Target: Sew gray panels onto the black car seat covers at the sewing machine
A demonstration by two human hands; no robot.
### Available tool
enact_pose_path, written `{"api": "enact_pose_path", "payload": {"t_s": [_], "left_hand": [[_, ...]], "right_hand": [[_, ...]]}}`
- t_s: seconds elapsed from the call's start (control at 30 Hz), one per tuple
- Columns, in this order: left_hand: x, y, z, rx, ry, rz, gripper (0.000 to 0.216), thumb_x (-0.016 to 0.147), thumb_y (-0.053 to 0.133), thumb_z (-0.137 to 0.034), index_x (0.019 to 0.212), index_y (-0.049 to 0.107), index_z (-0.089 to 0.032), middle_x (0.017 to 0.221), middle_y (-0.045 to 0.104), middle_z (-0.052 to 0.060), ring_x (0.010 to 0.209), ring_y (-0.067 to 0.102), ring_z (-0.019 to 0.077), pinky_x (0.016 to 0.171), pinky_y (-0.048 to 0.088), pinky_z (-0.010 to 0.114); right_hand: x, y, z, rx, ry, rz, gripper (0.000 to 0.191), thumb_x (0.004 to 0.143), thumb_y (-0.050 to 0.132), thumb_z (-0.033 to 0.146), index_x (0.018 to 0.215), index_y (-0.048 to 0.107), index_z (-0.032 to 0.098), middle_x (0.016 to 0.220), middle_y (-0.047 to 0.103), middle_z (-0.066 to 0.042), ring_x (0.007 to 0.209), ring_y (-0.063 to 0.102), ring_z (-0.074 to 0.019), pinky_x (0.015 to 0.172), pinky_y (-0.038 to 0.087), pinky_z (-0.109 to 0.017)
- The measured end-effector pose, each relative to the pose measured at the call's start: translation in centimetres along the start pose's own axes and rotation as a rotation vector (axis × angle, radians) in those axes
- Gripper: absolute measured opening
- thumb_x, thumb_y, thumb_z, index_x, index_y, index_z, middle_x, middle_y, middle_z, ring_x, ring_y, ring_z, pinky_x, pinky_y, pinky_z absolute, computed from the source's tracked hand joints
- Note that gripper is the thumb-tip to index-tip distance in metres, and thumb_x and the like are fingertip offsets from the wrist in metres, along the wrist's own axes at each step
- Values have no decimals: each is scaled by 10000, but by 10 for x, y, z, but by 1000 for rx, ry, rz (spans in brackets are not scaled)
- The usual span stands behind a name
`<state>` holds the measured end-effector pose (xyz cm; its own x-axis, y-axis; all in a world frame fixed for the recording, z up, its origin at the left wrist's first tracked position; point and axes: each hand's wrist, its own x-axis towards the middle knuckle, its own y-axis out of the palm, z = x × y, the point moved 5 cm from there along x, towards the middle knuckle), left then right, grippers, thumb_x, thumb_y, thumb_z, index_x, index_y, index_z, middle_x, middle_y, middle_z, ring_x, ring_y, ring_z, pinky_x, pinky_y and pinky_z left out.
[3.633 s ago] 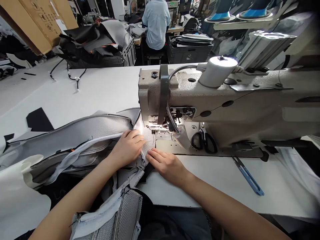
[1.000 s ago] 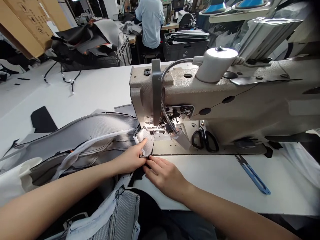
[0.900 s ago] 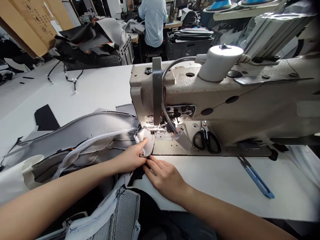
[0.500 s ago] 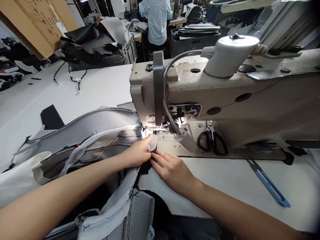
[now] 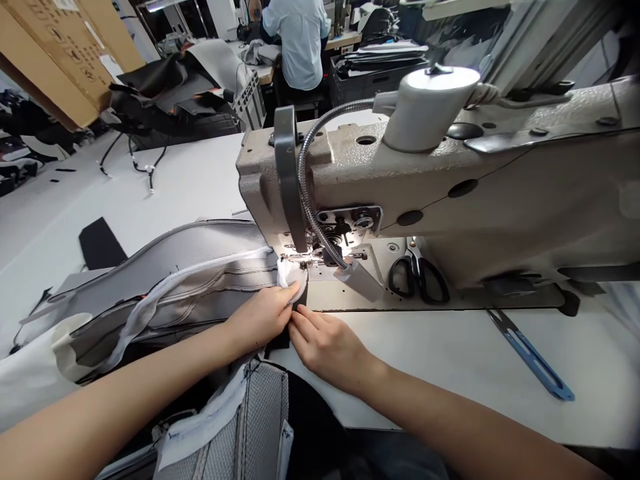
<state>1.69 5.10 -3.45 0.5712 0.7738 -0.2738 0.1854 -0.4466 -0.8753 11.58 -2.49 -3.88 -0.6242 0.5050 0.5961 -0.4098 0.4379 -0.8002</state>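
A long grey mesh fabric cover (image 5: 190, 257) with a white foam strip lies across the white table, its end under the needle of a beige industrial sewing machine (image 5: 400, 180). My left hand (image 5: 263, 317) is closed on the fabric's end just before the presser foot, thumb on top. My right hand (image 5: 327, 343) lies beside it on the table edge, its fingertips pinching a black strip (image 5: 299, 308) at the fabric's lower edge. Both hands touch each other.
Black scissors (image 5: 419, 275) rest on the machine bed under the arm. Blue tweezers (image 5: 531, 355) lie on the white table (image 5: 450, 373) at right. A black scrap (image 5: 100, 243) lies far left. Another person (image 5: 297, 37) sits with their back turned at a far bench.
The fabric's end has been drawn back toward me, out from under the foot. My left hand went from flat on the fabric to gripping its end; my right hand followed close.
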Motion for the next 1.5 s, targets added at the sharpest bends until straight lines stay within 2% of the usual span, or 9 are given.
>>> {"api": "enact_pose_path", "payload": {"t_s": [0.1,0.3,0.53,0.73,0.97,1.13,1.37,1.43,1.5], "left_hand": [[3,4,-2,78,-8,28,460,874,346,-153,1315,478,-132,1132,644,153,1032,615,254,887,489,363],[6,4,-6,76,-49,36,458,875,348,-118,1316,473,-124,1118,650,152,1069,603,240,924,471,352],[11,0,-8,48,-94,34,442,879,343,-126,1293,498,-145,1065,671,140,972,641,249,856,490,344],[10,1,-5,27,-68,-13,475,862,356,-125,1317,488,-162,1141,654,126,1050,615,243,884,479,326],[9,1,-4,16,-66,-6,522,846,360,-131,1360,441,-180,1115,669,116,956,646,241,814,492,324],[10,0,-4,-13,-55,-16,503,850,354,-133,1338,469,-174,1127,663,124,990,637,241,837,484,321],[10,-3,-7,-21,-78,-20,478,853,360,-140,1306,507,-187,1018,697,102,881,655,230,765,490,298],[9,-3,-6,-32,-73,-25,486,852,363,-143,1316,499,-190,1032,695,95,902,652,227,787,488,295],[9,-2,-6,-35,-59,-22,494,855,355,-154,1329,489,-186,1051,690,94,930,647,234,800,488,299]], "right_hand": [[1,0,0,-4,24,-18,246,847,446,10,932,677,21,924,692,-170,917,663,-244,746,561,-302],[0,2,-2,0,8,-31,246,848,447,18,934,677,19,963,692,-177,941,663,-243,826,558,-306],[1,1,-9,12,6,-46,259,860,422,0,886,677,37,924,693,-154,925,665,-225,806,563,-286],[1,2,-8,16,16,-37,230,857,449,7,874,674,51,918,691,-145,915,663,-231,788,563,-294],[1,2,-8,3,13,-34,240,883,423,25,884,660,58,923,687,-132,932,659,-215,831,548,-281],[1,4,-9,14,15,-2,253,891,401,18,894,651,58,939,679,-135,972,649,-217,858,540,-282],[3,0,-11,62,9,-9,273,903,383,16,915,653,55,951,674,-134,1000,625,-198,912,498,-272],[-1,-2,-18,105,27,3,274,912,385,34,933,653,83,973,674,-110,975,618,-178,873,497,-264],[-8,-6,-34,98,133,16,270,900,402,44,921,655,134,915,675,-63,847,616,-158,755,490,-263]]}}
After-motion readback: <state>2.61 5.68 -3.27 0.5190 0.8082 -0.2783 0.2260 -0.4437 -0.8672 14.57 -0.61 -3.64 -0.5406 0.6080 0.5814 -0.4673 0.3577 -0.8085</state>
